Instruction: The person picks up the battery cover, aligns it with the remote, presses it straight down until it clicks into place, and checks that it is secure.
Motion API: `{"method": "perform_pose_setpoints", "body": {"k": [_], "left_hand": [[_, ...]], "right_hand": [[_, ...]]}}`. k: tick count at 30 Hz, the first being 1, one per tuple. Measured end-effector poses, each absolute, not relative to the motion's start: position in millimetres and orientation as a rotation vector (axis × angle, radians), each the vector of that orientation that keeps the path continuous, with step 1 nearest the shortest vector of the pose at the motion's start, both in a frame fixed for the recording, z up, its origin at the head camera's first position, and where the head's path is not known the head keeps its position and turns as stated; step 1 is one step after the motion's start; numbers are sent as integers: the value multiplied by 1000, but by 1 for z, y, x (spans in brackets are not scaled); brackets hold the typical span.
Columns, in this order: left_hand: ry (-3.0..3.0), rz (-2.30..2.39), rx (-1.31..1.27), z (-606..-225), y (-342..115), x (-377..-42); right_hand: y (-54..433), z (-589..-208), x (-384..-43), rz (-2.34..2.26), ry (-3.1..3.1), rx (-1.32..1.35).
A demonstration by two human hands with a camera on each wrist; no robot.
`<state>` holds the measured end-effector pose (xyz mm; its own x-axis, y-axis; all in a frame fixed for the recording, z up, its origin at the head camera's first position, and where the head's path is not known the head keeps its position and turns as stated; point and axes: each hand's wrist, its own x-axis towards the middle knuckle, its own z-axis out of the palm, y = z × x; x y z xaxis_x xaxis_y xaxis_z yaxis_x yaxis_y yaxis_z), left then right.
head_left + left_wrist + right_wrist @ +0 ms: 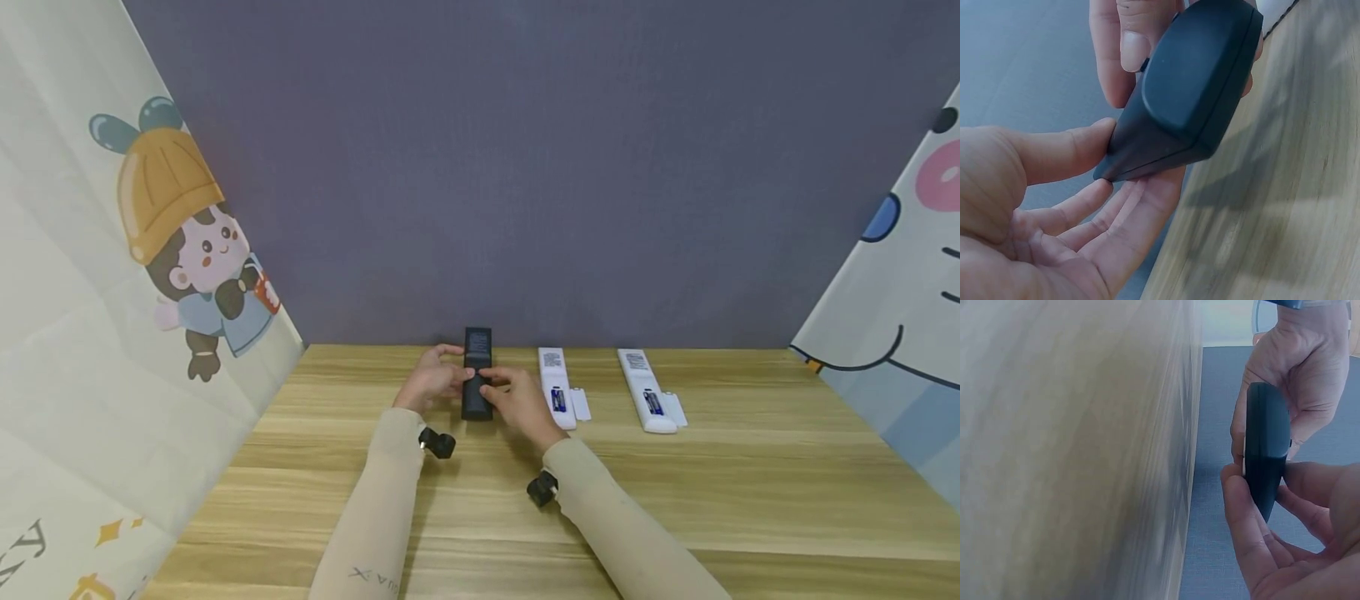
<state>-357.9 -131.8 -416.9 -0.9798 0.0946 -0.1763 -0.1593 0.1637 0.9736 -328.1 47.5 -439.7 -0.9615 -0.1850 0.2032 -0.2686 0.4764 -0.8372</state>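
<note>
A black remote control [477,403] is held up by both hands, its back facing up in the head view. On its left side, my left hand [431,380] grips it, thumb on the back and fingers beneath. My right hand [527,407] holds the opposite side, thumb and index finger at the middle of the back. In the left wrist view, the rounded end of the remote [1194,75] tilts toward the camera above the tabletop. The right wrist view shows the remote [1266,431] edge-on between the two hands.
Right of the hands lie two white remote controls, one nearer [552,367] and one farther [637,371], both with blue batteries showing. A loose white cover [581,405] lies beside the nearer, another cover [676,410] beside the farther. A grey wall [540,167] rises behind the wooden table [480,533].
</note>
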Motion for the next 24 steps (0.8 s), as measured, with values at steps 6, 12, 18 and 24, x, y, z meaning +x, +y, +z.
{"method": "perform_pose_setpoints", "body": {"k": [6,12,18,24], "left_hand": [[2252,1916,-71,-417,-130,-358],[2266,1918,-90,-419,-129,-359],[2284,1907,-105,-419,-127,-360],[2328,1876,-112,-420,-126,-360]], "right_hand": [[48,-438,-326,1519,-2668,411],[47,-438,-326,1580,-2702,372],[47,-441,-327,1598,-2717,350],[49,-442,-328,1594,-2750,396]]}}
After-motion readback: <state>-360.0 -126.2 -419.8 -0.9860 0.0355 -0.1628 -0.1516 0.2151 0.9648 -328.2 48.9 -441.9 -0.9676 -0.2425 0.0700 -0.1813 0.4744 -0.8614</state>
